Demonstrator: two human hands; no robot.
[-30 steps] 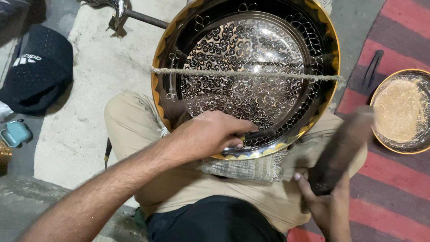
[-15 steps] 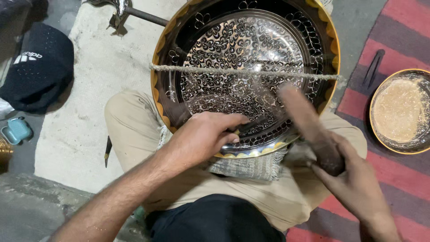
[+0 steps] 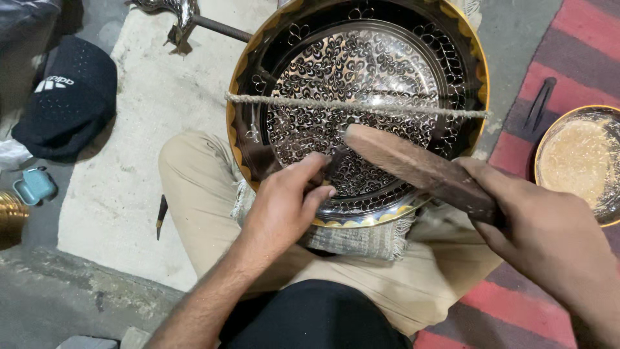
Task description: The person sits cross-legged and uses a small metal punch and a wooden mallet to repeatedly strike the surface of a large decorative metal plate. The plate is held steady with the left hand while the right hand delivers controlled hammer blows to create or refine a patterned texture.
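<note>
A large round metal tray (image 3: pixel 445 39), black with silver floral engraving and a gold rim, rests tilted on my lap. A taut rope (image 3: pixel 413 110) crosses it from side to side. My left hand (image 3: pixel 284 200) pinches a small dark chisel (image 3: pixel 332 165) against the tray's lower part. My right hand (image 3: pixel 549 232) grips a brown wooden mallet block (image 3: pixel 420 168), whose far end sits right at the chisel's top. A folded woven cloth (image 3: pixel 361 236) pads the tray's lower rim on my legs.
A black cap (image 3: pixel 68 97) lies at the left on pale concrete. A small teal case (image 3: pixel 33 186) is below it. A brass bowl of pale powder (image 3: pixel 581 161) and a dark tool (image 3: pixel 539 103) rest on a red striped rug at right. Another chisel (image 3: pixel 161 216) lies beside my leg.
My right hand has swung the wooden block up from beside my right knee and leftward down onto the chisel's top. The left hand has held still on the tray.
</note>
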